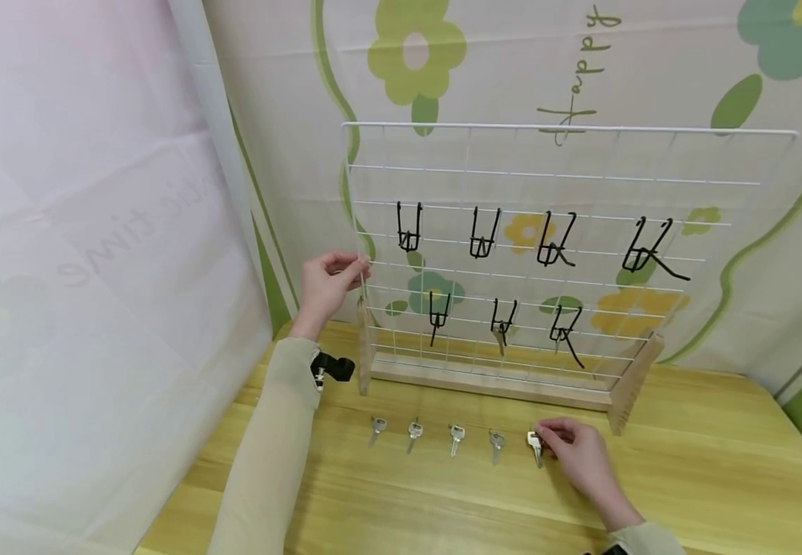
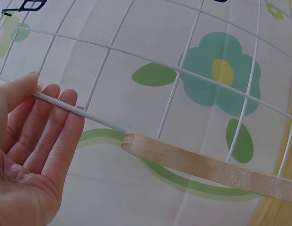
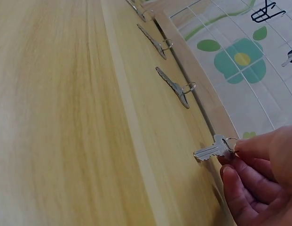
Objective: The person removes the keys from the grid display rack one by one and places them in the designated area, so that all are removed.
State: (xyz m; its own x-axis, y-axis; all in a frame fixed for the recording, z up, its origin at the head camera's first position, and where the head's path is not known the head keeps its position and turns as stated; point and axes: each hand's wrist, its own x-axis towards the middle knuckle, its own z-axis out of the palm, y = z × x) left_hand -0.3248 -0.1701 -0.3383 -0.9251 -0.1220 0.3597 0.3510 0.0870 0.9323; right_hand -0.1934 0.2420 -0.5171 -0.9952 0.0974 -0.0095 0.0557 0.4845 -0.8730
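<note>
My left hand (image 1: 328, 289) pinches the left edge wire of a white wire grid rack (image 1: 571, 127). In the left wrist view the thumb lies on one side of that wire and the fingertips on the other. Low at the right front, my right hand (image 1: 579, 455) holds a silver key (image 3: 214, 149) by its small ring, between thumb and fingers. The key's blade points away from the fingers, close over the table. To its left several more keys lie in a row, among them one key (image 1: 497, 443) nearest the hand and another key (image 1: 457, 438).
Black hooks hang on the grid in two rows, such as an upper hook (image 1: 486, 233) and a lower hook (image 1: 439, 310). Keys hang from some lower hooks. Wooden feet (image 1: 633, 385) hold the rack on the wooden table (image 1: 401, 509). Behind stands a flowered cloth (image 1: 269, 92).
</note>
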